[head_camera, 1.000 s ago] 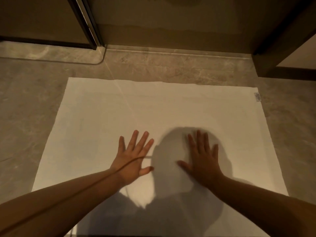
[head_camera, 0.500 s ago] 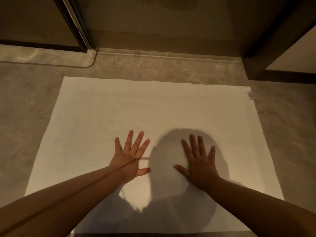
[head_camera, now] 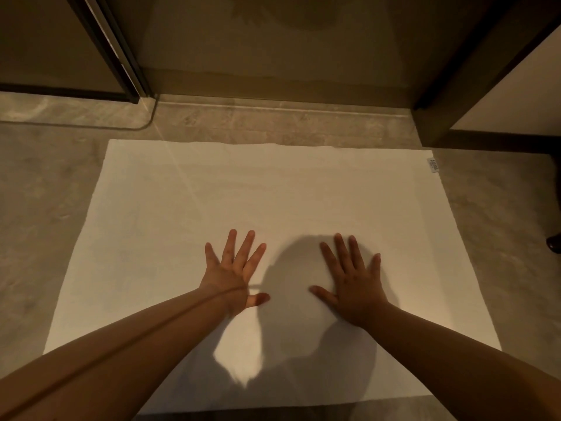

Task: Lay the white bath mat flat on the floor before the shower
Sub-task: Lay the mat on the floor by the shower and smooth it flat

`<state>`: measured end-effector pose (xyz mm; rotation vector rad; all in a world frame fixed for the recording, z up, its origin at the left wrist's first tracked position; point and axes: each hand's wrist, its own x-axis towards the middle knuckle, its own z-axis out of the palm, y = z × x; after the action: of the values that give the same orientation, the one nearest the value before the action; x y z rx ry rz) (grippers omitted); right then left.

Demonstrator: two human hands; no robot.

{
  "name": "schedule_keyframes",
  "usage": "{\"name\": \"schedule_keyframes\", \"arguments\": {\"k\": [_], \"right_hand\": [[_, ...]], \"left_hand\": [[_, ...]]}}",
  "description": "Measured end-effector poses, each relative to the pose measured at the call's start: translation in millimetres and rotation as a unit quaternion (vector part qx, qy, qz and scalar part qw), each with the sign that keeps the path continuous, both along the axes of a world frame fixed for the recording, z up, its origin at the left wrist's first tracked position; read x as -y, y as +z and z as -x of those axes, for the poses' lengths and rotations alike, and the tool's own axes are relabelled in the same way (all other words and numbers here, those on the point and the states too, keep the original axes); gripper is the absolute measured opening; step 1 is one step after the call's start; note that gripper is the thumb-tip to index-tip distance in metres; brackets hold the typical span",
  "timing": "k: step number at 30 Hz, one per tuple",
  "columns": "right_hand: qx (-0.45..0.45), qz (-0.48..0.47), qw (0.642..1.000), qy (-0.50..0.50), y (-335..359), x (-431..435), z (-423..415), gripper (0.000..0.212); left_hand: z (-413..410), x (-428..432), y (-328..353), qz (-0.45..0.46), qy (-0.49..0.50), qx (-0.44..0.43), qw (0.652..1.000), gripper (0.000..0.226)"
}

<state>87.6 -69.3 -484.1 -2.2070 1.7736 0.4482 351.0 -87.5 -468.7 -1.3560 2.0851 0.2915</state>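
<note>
white terry cloth, the bath mat [head_camera: 303, 192], lies spread as a full rectangle on the grey stone-look floor [head_camera: 45, 192], its far edge running parallel to the shower threshold [head_camera: 273, 107] and just short of it, so that someone stepping out would land on it; that placement looks deliberate and fits the task. a small label [head_camera: 432, 166] sticks out at the far right corner, and no fold or turned-up corner shows on the visible surface, though the near edge is partly hidden under the forearms and their shadow. both hands sit near the middle of the mat, side by side and apart, palms down, seemingly to press the cloth flat against the floor. the left hand [head_camera: 232, 276] is fully spread, fingers fanned and thumb out to the side, holding nothing, its palm resting on the mat. the right hand [head_camera: 353, 287] is likewise splayed wide and flat on the fabric, gripping nothing. judging by how the mat lies, the laying appears essentially done, with only smoothing left.
</note>
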Motion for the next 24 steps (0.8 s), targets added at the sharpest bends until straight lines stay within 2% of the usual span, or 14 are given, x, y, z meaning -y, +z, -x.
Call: {"name": "schedule_keyframes", "arguments": {"k": [24], "right_hand": [[-0.012,-0.008,1.000,-0.010,-0.2,14.1,6.2,0.087]], "left_hand": [[3.6,18.5,-5.5,0.013,0.004,-0.039,0.999,0.095]]}}
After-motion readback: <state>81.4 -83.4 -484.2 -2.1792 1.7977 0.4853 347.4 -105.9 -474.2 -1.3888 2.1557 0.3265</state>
